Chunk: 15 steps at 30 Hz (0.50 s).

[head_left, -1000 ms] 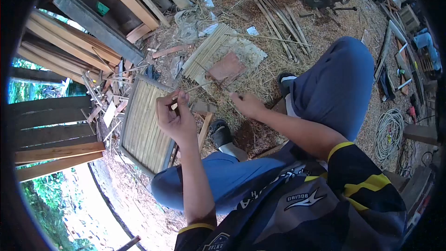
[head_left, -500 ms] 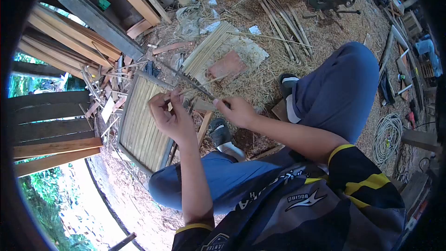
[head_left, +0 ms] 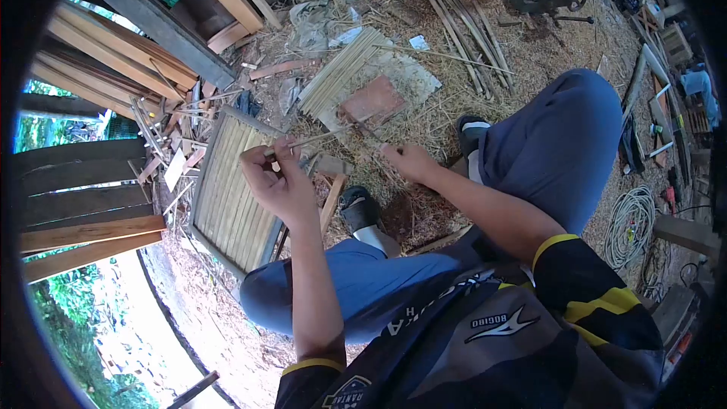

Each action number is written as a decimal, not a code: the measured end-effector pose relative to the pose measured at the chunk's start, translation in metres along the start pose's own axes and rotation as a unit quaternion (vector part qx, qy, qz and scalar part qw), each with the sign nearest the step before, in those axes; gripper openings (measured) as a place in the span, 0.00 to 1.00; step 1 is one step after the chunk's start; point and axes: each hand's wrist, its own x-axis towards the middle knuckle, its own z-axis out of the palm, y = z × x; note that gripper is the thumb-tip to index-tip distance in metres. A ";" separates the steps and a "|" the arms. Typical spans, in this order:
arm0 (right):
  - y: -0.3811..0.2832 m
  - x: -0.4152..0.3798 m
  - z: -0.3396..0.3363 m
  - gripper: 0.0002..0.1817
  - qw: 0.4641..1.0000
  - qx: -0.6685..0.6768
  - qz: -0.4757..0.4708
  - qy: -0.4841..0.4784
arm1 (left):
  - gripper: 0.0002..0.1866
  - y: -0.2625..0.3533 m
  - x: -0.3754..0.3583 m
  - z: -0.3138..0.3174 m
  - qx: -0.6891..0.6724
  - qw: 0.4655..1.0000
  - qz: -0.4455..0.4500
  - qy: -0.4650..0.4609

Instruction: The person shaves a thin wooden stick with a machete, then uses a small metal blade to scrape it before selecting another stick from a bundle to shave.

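My left hand (head_left: 277,183) is closed, thumb and fingers pinching one end of a thin bamboo strip (head_left: 318,138), which points right and slightly up. In my right hand (head_left: 411,161) is the handle of a long, narrow knife, its dark blade (head_left: 369,132) now seen foreshortened. The far end of the strip overlaps the blade in this view. Below and behind the left hand lies a framed panel of slats (head_left: 233,185). A wooden block (head_left: 333,165) sits between the two hands, near my left shoe.
Beyond my hands, a bundle of split strips (head_left: 341,72) and a reddish flat piece (head_left: 373,100) lie among shavings. More long strips (head_left: 469,34) are farther off. Planks (head_left: 163,26) lean at upper left. A coiled cable (head_left: 632,226) is at right.
My right hand has moved right and slightly up, drawing the knife away from the left hand and turning its blade. The left hand stays nearly in place, holding the strip.
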 end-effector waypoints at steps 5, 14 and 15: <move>-0.026 -0.024 -0.006 0.44 0.997 0.011 -0.078 0.013 | 0.09 -0.007 0.001 -0.007 0.058 0.998 0.014 -0.037; -0.013 -0.022 0.002 0.42 0.994 0.005 -0.094 0.051 | 0.12 0.001 0.001 -0.005 0.042 0.998 0.026 -0.028; -0.015 -0.025 0.005 0.42 0.990 0.012 -0.128 0.061 | 0.12 -0.004 0.002 -0.010 0.087 0.995 0.048 -0.030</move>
